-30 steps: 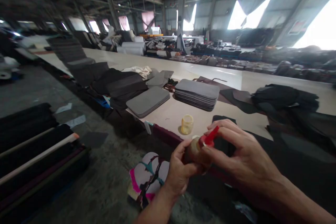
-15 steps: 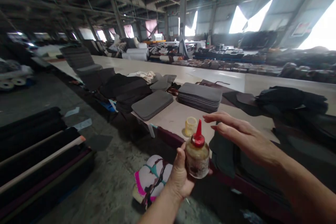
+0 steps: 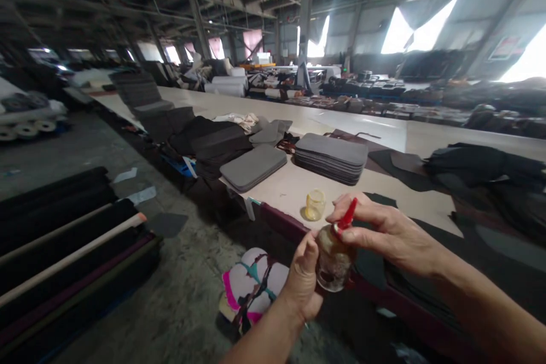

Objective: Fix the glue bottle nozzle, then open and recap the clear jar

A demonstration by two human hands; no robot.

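My left hand (image 3: 303, 278) is wrapped round a clear glass bottle (image 3: 335, 264) with cloudy, yellowish upper walls, held above the table's near edge. The bottle leans a little to the right. Its red pointed cap (image 3: 347, 216) is pinched between the thumb and fingers of my right hand (image 3: 384, 230). Just beyond the bottle, a small translucent yellow cup (image 3: 315, 205) stands on the table (image 3: 277, 192).
Behind the cup lie two stacks of grey pads, a lower one (image 3: 254, 167) and a taller one (image 3: 331, 157). Dark fabric (image 3: 486, 168) is on the right. A patterned cushion (image 3: 256, 281) sits below, and dark rolls (image 3: 85, 250) lie at left.
My right hand has come down onto the red cap and closed on it. The bottle has moved slightly right and now leans. The view has shifted slightly.
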